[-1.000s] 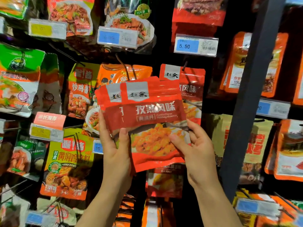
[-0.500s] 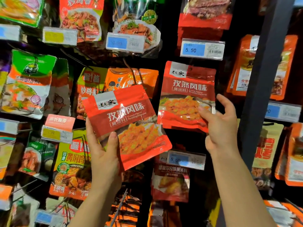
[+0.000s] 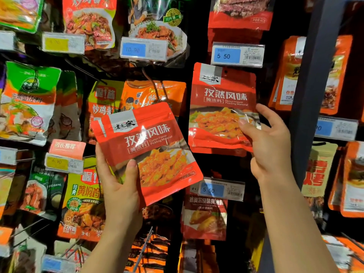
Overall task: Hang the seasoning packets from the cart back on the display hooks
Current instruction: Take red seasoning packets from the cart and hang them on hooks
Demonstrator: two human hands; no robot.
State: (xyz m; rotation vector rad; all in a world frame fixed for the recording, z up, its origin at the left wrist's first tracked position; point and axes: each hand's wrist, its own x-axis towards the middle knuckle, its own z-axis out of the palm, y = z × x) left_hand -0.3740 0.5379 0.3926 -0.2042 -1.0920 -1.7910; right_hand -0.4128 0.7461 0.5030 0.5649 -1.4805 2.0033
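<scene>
The left hand is grasping a red seasoning packet by its lower left edge, thumb lying across the front and fingers curling behind, and is holding it tilted, top corner leaning left, in front of the display. A second identical hung packet is hanging upright beside it, just under the blue 5.50 price tag, with at least one more red pouch showing behind its lower edge. The right hand is pinching that hung packet at its lower right corner, thumb resting on the front film and fingers loosely spread behind.

Compared with half a second ago, the hung packet is sitting in much the same spot below the tag, the right hand is keeping its grip on the corner, and the left hand is holding its packet at nearly the same tilt; a second ago both packets were stacked together between the two hands.

The packets are flat, glossy plastic pouches with rounded corners, a grey label patch at top left, white lettering and a photo of orange skewered meat; glare is streaking across the film. A dark upright post is standing just right of the right hand.
</scene>
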